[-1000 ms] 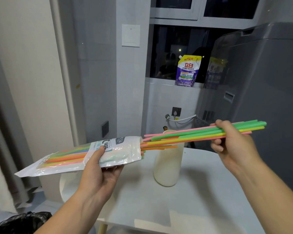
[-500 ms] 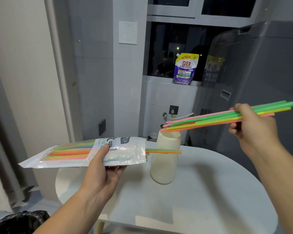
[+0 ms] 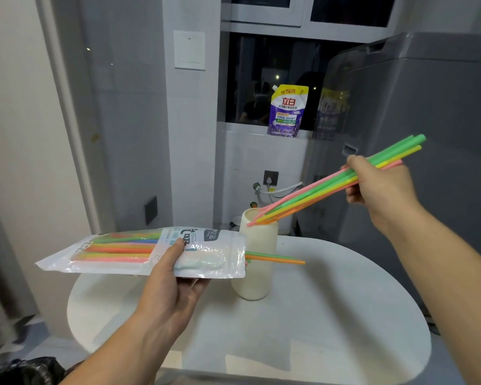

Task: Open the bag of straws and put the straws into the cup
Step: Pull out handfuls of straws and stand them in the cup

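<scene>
My left hand grips the clear plastic bag of straws from below, held level over the table's left side. Coloured straws fill the bag, and an orange and a green straw poke out of its open right end. A tall cream cup stands on the white round table, partly behind the bag. My right hand grips a bundle of pink, green, yellow and orange straws. The bundle slants down to the left, its lower tips at the cup's rim.
A grey appliance stands close behind the table on the right. A purple detergent pouch sits on the window ledge. A black bin bag lies at the lower left, by a curtain.
My right hand drew the bundle fully out of the bag, lifted it, then tilted it downward so its tips now reach the cup's mouth. The bag stayed level in my left hand.
</scene>
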